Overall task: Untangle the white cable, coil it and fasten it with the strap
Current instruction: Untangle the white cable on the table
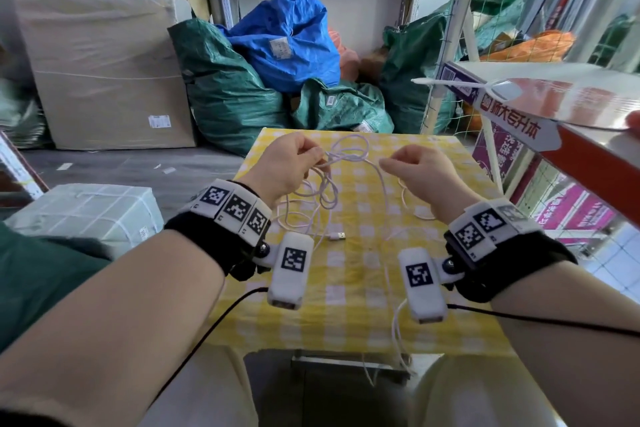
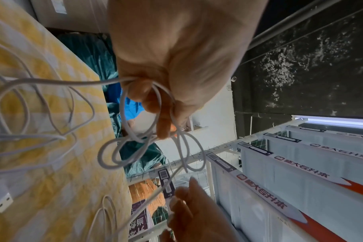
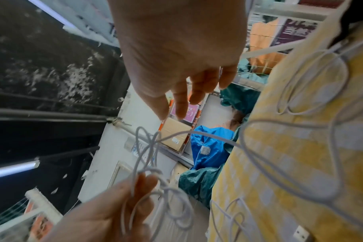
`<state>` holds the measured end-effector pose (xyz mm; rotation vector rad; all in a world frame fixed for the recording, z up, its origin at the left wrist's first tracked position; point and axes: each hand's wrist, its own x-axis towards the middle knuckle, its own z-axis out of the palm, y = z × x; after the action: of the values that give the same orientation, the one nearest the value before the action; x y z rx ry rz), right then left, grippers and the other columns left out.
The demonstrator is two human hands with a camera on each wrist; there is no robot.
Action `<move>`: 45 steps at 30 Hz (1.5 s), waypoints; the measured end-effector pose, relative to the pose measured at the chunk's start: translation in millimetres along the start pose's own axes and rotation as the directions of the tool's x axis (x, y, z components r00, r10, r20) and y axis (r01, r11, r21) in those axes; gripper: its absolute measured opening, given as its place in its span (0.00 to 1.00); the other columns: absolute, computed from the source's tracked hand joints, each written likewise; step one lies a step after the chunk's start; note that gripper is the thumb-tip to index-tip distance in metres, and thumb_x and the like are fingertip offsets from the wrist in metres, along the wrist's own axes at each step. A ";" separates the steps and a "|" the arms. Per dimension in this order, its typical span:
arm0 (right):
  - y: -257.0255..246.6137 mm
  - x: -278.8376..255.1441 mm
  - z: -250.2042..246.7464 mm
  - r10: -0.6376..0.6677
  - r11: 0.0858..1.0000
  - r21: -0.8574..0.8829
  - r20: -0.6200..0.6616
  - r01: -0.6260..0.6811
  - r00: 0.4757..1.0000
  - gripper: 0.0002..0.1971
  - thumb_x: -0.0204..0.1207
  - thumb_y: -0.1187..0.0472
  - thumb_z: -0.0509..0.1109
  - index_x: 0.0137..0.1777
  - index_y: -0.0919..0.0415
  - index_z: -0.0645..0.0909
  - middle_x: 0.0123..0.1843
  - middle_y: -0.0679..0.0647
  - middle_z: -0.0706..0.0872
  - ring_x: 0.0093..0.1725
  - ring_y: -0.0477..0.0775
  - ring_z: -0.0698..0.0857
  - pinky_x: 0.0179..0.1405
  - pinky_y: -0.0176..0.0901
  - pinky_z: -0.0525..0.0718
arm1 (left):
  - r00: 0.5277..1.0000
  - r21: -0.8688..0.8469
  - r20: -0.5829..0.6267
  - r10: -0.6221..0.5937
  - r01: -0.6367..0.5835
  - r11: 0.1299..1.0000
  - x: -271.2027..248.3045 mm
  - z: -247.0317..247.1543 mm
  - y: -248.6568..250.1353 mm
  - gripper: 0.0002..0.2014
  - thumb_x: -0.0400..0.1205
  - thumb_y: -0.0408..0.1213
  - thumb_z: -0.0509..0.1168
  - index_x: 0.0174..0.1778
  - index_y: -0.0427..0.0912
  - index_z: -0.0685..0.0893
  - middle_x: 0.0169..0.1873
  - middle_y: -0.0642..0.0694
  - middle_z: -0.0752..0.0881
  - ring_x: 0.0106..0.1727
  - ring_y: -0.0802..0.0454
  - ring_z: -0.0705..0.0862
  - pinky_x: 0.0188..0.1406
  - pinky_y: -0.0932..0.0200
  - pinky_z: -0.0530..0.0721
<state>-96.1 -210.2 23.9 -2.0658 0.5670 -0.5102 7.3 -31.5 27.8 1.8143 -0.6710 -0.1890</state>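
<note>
The white cable [image 1: 329, 198] lies in tangled loops on the yellow checked table [image 1: 450, 288]. Its USB plug [image 1: 337, 236] rests flat on the cloth, and it also shows in the left wrist view as the plug [image 2: 1, 202]. One strand hangs over the near table edge. My left hand [image 1: 313, 154] pinches a knotted bunch of loops [image 2: 153, 129] and holds it lifted above the cloth. To its right, my right hand [image 1: 384, 163] hovers with loosely bent fingers [image 3: 181, 104]. Nothing sits between them, and the tangle [image 3: 147, 142] hangs just below. No strap is visible.
A white and orange carton [image 1: 561, 104] juts over the table's right side on a wire rack. Green sacks [image 1: 228, 94] and a blue sack [image 1: 291, 38] crowd the floor behind the table. A big cardboard box [image 1: 104, 69] and a wrapped parcel [image 1: 86, 211] stand at the left.
</note>
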 end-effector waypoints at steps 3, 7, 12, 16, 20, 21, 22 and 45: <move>-4.1 -3.5 7.4 -0.011 0.997 0.077 -0.012 0.012 1.000 0.17 0.76 0.44 0.69 0.39 0.58 0.85 0.34 0.49 0.82 0.33 0.47 0.77 0.35 0.43 0.77 | 1.000 0.045 0.010 -0.002 0.001 0.999 -1.7 5.9 -1.3 0.09 0.85 0.33 0.60 0.39 0.44 0.75 0.38 0.46 0.87 0.27 0.60 0.74 0.18 0.73 0.68; -9.6 -8.7 17.2 -0.045 0.988 0.153 0.075 0.033 0.996 0.23 0.72 0.36 0.69 0.40 0.59 0.86 0.36 0.51 0.90 0.34 0.47 0.83 0.41 0.45 0.83 | 0.999 0.067 0.024 -0.040 0.038 0.997 -4.8 11.6 0.6 0.08 0.84 0.35 0.61 0.39 0.45 0.76 0.34 0.49 0.80 0.31 0.55 0.74 0.23 0.65 0.72; -9.8 -15.9 24.2 0.013 0.945 0.319 0.172 -0.068 0.985 0.25 0.74 0.37 0.67 0.46 0.62 0.87 0.39 0.54 0.89 0.37 0.50 0.83 0.44 0.45 0.84 | 0.995 0.057 0.062 -0.080 0.076 0.995 -13.5 18.0 -2.0 0.07 0.85 0.35 0.61 0.40 0.43 0.77 0.32 0.48 0.77 0.30 0.55 0.74 0.23 0.62 0.72; 0.9 -19.2 33.2 -0.017 0.964 0.263 0.161 -0.027 0.987 0.05 0.72 0.58 0.76 0.42 0.59 0.87 0.36 0.54 0.85 0.37 0.50 0.82 0.42 0.44 0.86 | 0.991 0.020 0.081 -0.107 0.105 0.994 -18.9 25.9 -11.3 0.06 0.84 0.35 0.62 0.40 0.42 0.78 0.37 0.44 0.83 0.29 0.55 0.73 0.18 0.65 0.69; 8.4 -20.3 37.5 0.089 0.860 0.478 0.207 -0.180 0.974 0.07 0.77 0.72 0.64 0.44 0.67 0.84 0.37 0.60 0.83 0.34 0.53 0.81 0.34 0.39 0.85 | 0.991 0.025 0.071 -0.113 0.111 0.993 -24.3 34.4 -18.2 0.09 0.84 0.34 0.62 0.37 0.44 0.78 0.45 0.36 0.88 0.29 0.54 0.74 0.20 0.62 0.70; 10.3 -20.6 38.3 0.101 0.850 0.489 0.215 -0.196 0.971 0.08 0.76 0.74 0.62 0.45 0.68 0.84 0.36 0.60 0.84 0.33 0.53 0.81 0.33 0.38 0.85 | 0.991 0.039 0.069 -0.112 0.110 0.993 -24.4 36.1 -19.7 0.09 0.84 0.34 0.62 0.37 0.44 0.77 0.47 0.35 0.88 0.29 0.54 0.74 0.21 0.61 0.71; 12.1 -20.9 38.8 0.105 0.852 0.485 0.214 -0.199 0.971 0.10 0.76 0.75 0.61 0.44 0.68 0.84 0.36 0.60 0.84 0.33 0.52 0.82 0.33 0.38 0.85 | 0.992 0.061 0.064 -0.108 0.104 0.993 -24.5 37.0 -20.4 0.09 0.84 0.34 0.62 0.37 0.44 0.77 0.47 0.35 0.87 0.29 0.54 0.74 0.22 0.61 0.71; -7.6 -14.8 18.8 -0.209 0.968 -0.090 0.210 0.232 0.955 0.06 0.72 0.53 0.76 0.39 0.53 0.84 0.44 0.51 0.80 0.35 0.46 0.75 0.31 0.37 0.71 | 0.936 0.348 0.353 0.006 -0.137 0.927 -5.8 16.3 -0.3 0.06 0.76 0.39 0.73 0.35 0.46 0.83 0.26 0.54 0.82 0.24 0.67 0.77 0.26 0.72 0.71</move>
<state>-96.2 -185.6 18.8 -2.2722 0.2517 -0.3991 -4.6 -41.8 20.7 2.1347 -1.0809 -0.3592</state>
